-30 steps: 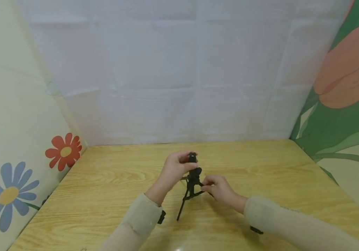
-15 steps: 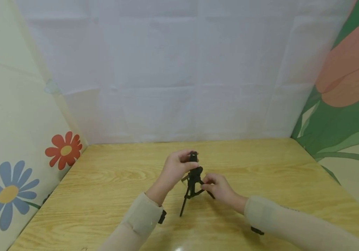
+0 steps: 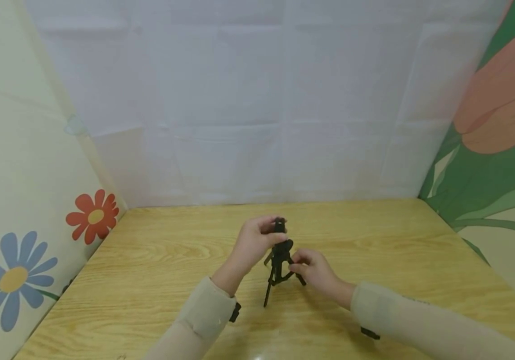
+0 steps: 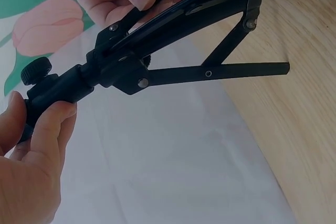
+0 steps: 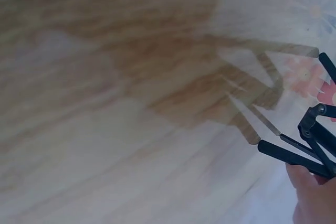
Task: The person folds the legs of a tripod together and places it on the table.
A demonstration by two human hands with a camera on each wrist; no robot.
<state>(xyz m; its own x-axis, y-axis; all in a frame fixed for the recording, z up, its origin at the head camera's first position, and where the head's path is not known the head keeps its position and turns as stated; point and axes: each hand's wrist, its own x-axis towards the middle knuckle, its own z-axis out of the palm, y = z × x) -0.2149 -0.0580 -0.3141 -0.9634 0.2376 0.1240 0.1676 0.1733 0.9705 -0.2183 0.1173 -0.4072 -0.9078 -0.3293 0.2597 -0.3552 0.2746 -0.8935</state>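
Note:
A small black tripod [image 3: 279, 262] stands near the middle of the table in the head view, its legs partly spread. My left hand [image 3: 252, 245] grips the upper column between thumb and fingers. In the left wrist view that hand [image 4: 37, 161] holds the column just below a round knob [image 4: 36, 71]. One leg [image 4: 220, 72] with its hinged brace points away from it. With thumb and fingertips, my right hand [image 3: 317, 274] pinches the right leg. The right wrist view shows the leg tips, and the right hand [image 5: 317, 198] only in part.
The wood-grain table [image 3: 171, 265] ends at a white cloth backdrop [image 3: 239, 125]. Cloths printed with flowers hang on both sides. Reflections or shadows of the tripod lie on the glossy tabletop in the right wrist view.
The tripod's front leg tip has swung inward, to the right and up, so the legs look less spread. My left hand has shifted slightly right; both hands keep their hold.

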